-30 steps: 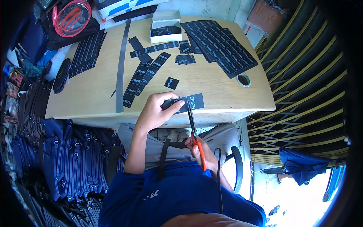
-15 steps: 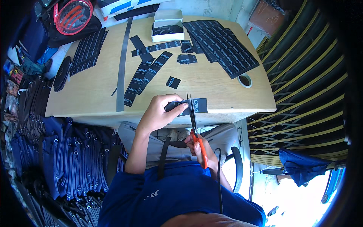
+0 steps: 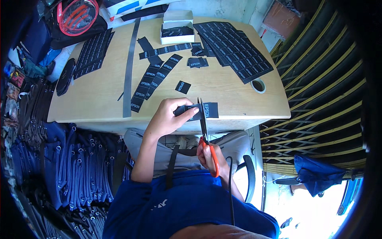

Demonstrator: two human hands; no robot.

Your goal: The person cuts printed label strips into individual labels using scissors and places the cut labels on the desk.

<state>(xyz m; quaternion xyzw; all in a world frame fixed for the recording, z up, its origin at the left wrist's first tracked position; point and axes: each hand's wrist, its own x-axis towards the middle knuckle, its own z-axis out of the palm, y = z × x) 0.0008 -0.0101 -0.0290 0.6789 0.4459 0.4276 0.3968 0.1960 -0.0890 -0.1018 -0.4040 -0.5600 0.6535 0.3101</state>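
Observation:
Between the thumb and fingers of my left hand (image 3: pixel 169 119) is pinched a short black label strip (image 3: pixel 211 110) with pale print, held at the near edge of the table. My right hand (image 3: pixel 207 156) grips a pair of scissors (image 3: pixel 215 161) by its orange handles. The dark blades point away from me and cross the strip, slightly parted at the tips. One label's width of strip sticks out to the right of the blades. A single cut label (image 3: pixel 182 87) lies on the table just beyond my left hand.
Several uncut label strips (image 3: pixel 156 77) lie mid-table, left of small label piles (image 3: pixel 197 62). A white box (image 3: pixel 177 39) with dark pieces stands behind. Label sheets (image 3: pixel 242 51) cover the right side, near a tape roll (image 3: pixel 258 85). Navy straps (image 3: pixel 79 167) hang at the left.
The scissor blades have come slightly closer together across the strip, and my right hand has shifted a little. My left hand stays almost still.

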